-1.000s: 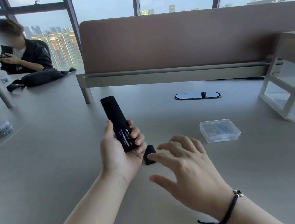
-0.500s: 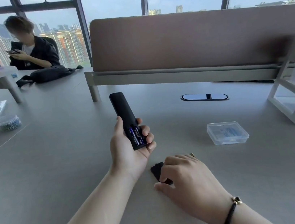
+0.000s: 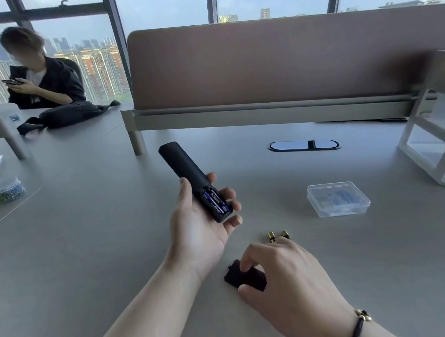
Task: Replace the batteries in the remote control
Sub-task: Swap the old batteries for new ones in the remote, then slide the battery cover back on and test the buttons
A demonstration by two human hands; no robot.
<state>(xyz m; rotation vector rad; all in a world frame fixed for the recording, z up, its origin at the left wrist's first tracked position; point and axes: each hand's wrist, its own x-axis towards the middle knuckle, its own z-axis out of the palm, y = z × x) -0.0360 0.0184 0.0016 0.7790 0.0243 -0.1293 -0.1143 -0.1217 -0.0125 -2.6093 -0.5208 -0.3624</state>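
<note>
Remote [image 3: 187, 173] bay holds blue batteries [image 3: 216, 202] — clear box [image 3: 337, 198] lidded.

The remote [image 3: 188, 180] lies in the left hand [image 3: 199, 230] above the table [image 3: 85, 259], with batteries [image 3: 216, 200] in its open near end. Right of and nearer than it, the right hand [image 3: 286, 282] rests on the cover [image 3: 243, 275] on the table. A plastic box [image 3: 337, 198] sits farther right, a partition [image 3: 271, 58] behind.

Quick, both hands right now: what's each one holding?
Left hand: closed around the remote control, battery bay open, batteries in.
Right hand: fingers pinching the battery cover on the table.
</note>
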